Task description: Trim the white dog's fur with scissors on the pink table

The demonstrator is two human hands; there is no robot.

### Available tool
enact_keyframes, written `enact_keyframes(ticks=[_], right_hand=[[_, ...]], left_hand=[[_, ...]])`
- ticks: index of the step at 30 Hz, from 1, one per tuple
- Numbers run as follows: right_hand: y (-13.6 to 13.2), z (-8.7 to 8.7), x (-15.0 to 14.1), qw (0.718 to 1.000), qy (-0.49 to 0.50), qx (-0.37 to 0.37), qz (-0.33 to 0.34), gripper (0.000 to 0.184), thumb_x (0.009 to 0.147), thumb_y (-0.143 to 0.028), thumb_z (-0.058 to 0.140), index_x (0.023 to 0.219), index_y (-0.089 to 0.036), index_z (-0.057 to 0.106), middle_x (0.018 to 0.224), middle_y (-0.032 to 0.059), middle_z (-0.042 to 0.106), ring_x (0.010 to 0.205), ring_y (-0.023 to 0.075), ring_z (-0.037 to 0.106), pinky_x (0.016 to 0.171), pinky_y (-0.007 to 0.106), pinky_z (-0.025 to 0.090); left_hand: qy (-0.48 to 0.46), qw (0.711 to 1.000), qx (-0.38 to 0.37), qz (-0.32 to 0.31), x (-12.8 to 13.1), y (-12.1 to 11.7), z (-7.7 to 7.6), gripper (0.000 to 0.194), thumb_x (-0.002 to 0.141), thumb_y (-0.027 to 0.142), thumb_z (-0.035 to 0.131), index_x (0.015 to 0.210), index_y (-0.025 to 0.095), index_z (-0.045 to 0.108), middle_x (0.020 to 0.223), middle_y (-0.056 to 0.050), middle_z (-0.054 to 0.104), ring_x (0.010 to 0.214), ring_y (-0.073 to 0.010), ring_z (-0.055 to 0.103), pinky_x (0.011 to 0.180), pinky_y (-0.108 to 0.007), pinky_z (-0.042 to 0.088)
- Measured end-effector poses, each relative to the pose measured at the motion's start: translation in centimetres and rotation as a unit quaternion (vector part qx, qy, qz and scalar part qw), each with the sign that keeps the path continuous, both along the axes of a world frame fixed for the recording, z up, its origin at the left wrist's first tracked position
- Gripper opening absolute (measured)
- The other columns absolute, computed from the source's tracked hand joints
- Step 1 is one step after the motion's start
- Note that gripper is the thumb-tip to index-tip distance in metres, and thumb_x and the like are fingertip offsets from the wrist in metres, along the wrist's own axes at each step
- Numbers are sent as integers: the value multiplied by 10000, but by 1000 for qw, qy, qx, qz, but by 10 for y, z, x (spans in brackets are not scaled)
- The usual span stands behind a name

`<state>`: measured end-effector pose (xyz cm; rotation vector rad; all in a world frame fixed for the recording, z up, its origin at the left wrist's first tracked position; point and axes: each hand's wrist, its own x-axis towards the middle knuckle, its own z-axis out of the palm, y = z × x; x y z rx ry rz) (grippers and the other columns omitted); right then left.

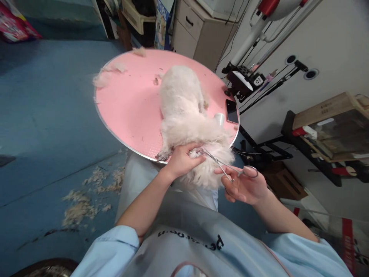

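Left hand [186,159] pinches white dog's [181,92] ear, fingertips partly buried in fur; right hand [245,186] spread, fingers through handles of clamp [220,163], tips unclear at ear. Dog on pink table [127,104], face indistinct. Phone [231,111] near rim.

"Hands?"
"On my feed: left hand [184,161], one, closed on the head fur of a white dog [183,98]. Right hand [245,188], one, holding a ring-handled metal tool [220,163], tips at pink skin beside my left fingers."
"Surface?"
"Round pink table [127,104], metal-rimmed; dog's head at the near edge."
"Also on it?"
"Phone [231,111], dark, right edge. White cylinder [219,119], near the phone. Fur tufts [102,79], far left."
"Floor?"
"Blue floor [52,115], clumps of fur [79,209] left of my legs."
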<state>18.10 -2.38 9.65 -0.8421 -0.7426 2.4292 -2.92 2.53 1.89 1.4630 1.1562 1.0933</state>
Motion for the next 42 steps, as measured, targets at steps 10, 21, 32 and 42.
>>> enact_keyframes(ticks=[10, 21, 32, 42], right_hand=[[0, -11, 0, 988, 81, 132, -24, 519, 832, -442, 562, 1259, -149, 530, 639, -55, 538, 325, 6, 354, 467, 202, 395], [5, -43, -1, 982, 67, 134, 119, 551, 739, -537, 667, 1062, -119, 512, 738, 44, 633, 519, 109, 582, 441, 191, 423], [33, -13, -50, 663, -430, 575, -211, 133, 829, -314, 573, 825, -214, 660, 808, 47, 609, 788, 182, 592, 900, 418, 472], [32, -62, -80, 505, -488, 686, -192, 445, 780, -386, 634, 1163, -160, 619, 1138, 142, 609, 1062, 248, 588, 867, 381, 515]], left_hand=[[-137, 990, 20, -6, -3, 0, -7, 436, 727, 310, 682, 1135, 164, 624, 1165, -82, 641, 1075, -196, 587, 956, -294, 434], [-221, 971, -78, 39, -3, -5, -7, 381, 764, 518, 609, 693, 152, 688, 720, -51, 679, 724, -159, 604, 732, -269, 457], [-127, 988, 16, 88, -8, -12, -16, 246, 822, 373, 549, 720, 168, 640, 740, -28, 641, 739, -140, 585, 732, -263, 466], [186, 894, 173, 369, -100, -43, -5, 220, 783, 250, 616, 982, 164, 655, 1061, -96, 621, 1034, -193, 560, 894, -326, 441]])
